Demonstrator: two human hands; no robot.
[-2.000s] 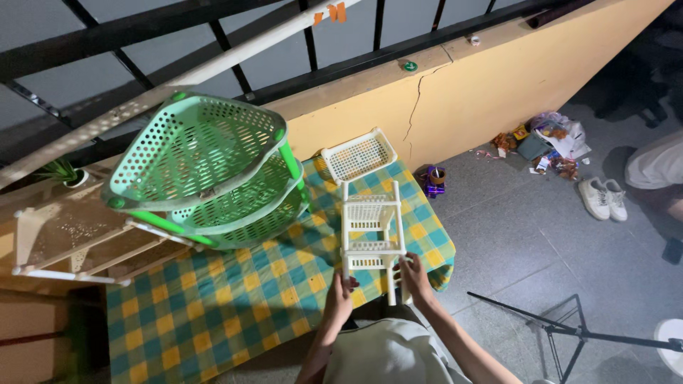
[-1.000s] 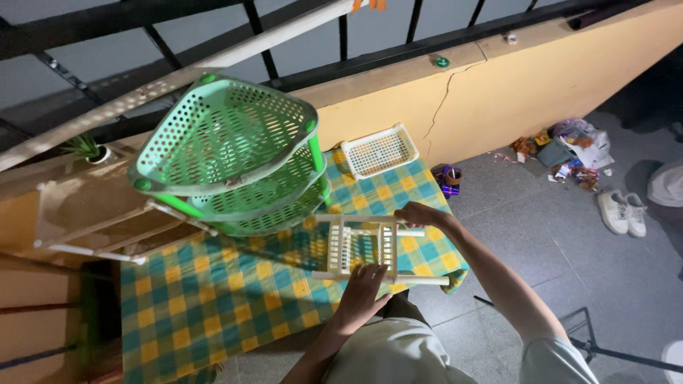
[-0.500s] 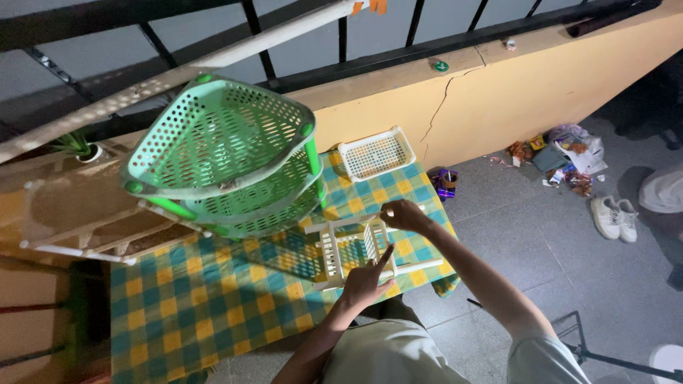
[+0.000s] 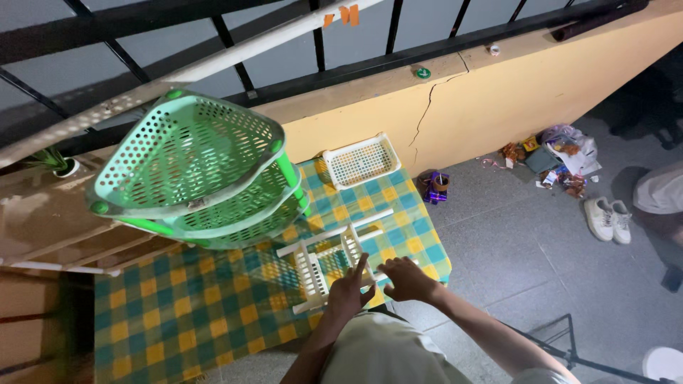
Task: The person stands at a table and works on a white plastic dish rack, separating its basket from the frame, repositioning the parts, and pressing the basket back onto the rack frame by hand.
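Fingers: those of the left hand (image 4: 350, 290) are stretched forward and laid over the near end of the white slatted plastic frame (image 4: 329, 264), not wrapped around it; those of the right hand (image 4: 406, 279) are loosely curled, knuckles up, beside the frame's near right corner. Whether the right fingers pinch a rail cannot be told — the back of the hand covers them.

Frame: it lies flat on the checked tabletop (image 4: 178, 313), at the near right part, turned at a slant with its long rails running up and to the right.

Change: half a second earlier the right hand was placed on the frame's far side and the left at its near edge; now both hands are gathered at the near end. Two seconds earlier the frame was set almost straight away from the person; it has since been swung round. The frame appears to have been laid down and steadied rather than lifted.

Around it: a green two-tier corner rack (image 4: 199, 171) stands just behind, its lower tier close to the frame's far end; a small white mesh basket (image 4: 359, 161) sits at the tabletop's far edge against the yellow wall (image 4: 484, 107).

Hidden or unclear: the frame's near edge is covered by the left hand — its underside is not shown. A wooden shelf (image 4: 50, 235) is cut off at the left. A pair of pale shoes (image 4: 608, 217) and small litter lie on the floor at right, too small to identify.
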